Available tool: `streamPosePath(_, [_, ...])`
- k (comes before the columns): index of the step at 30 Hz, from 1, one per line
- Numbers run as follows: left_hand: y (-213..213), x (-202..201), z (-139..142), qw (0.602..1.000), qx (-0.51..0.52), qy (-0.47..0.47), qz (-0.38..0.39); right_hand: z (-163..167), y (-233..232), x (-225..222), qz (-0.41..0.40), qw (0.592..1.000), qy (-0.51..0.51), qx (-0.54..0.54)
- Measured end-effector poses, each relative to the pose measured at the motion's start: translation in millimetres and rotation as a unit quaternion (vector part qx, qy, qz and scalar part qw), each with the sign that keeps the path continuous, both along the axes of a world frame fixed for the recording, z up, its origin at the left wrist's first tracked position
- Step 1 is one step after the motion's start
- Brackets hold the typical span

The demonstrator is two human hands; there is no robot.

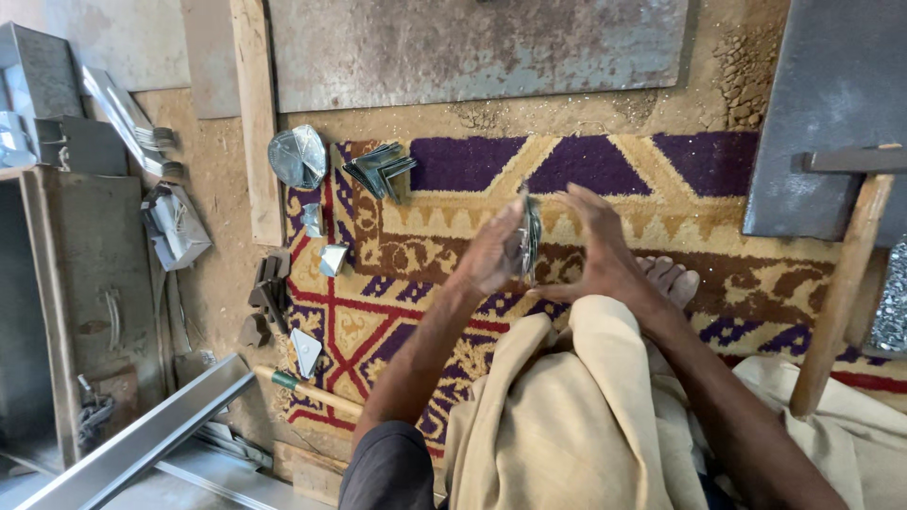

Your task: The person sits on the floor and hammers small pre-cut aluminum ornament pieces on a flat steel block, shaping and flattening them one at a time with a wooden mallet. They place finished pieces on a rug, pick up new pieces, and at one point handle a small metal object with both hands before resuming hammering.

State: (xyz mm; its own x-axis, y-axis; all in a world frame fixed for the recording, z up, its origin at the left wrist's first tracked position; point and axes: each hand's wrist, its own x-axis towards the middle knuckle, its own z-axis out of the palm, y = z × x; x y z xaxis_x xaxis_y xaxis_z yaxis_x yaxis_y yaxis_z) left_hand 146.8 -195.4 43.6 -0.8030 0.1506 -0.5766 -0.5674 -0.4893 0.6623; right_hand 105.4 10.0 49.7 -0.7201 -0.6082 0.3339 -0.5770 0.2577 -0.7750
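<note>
My left hand (489, 253) and my right hand (597, 247) press from both sides on a thin stack of shiny sheet-metal pieces (530, 238), held upright and edge-on above a patterned rug (586, 170). Both palms face each other with fingers stretched along the metal. My knee in beige cloth (576, 397) rises just below the hands, and my bare toes (669, 276) show to the right of the right hand.
On the rug's left lie a round folded metal piece (297, 157), a pile of angled metal strips (380, 170) and small triangular cut-offs (305, 350). A wooden-handled tool (312, 392) lies at the rug's lower left. Metal boxes and channels stand left; a wooden post (841, 293) stands right.
</note>
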Motion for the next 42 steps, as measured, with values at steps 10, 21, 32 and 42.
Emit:
streamPosePath(10, [22.7, 10.6, -40.4, 0.991, -0.015, 0.116, -0.058, -0.3, -4.5, -5.3, 0.006, 0.999, -0.012, 0.050])
streamPosePath(21, [19.3, 21.9, -73.3, 0.968, 0.248, -0.013, -0.035, -23.8, -0.1, -1.3, -0.046, 0.996, 0.015, 0.076])
streamPosePath(32, [21.7, 30.9, -33.0, 0.989, 0.138, -0.050, -0.037, -26.6, -13.5, 18.3, -0.044, 0.994, -0.019, 0.098])
streamPosePath(42, [31.8, 35.9, 26.7, 0.992, -0.092, -0.086, -0.027, -29.7, -21.8, 34.2, -0.173, 0.937, -0.252, 0.172])
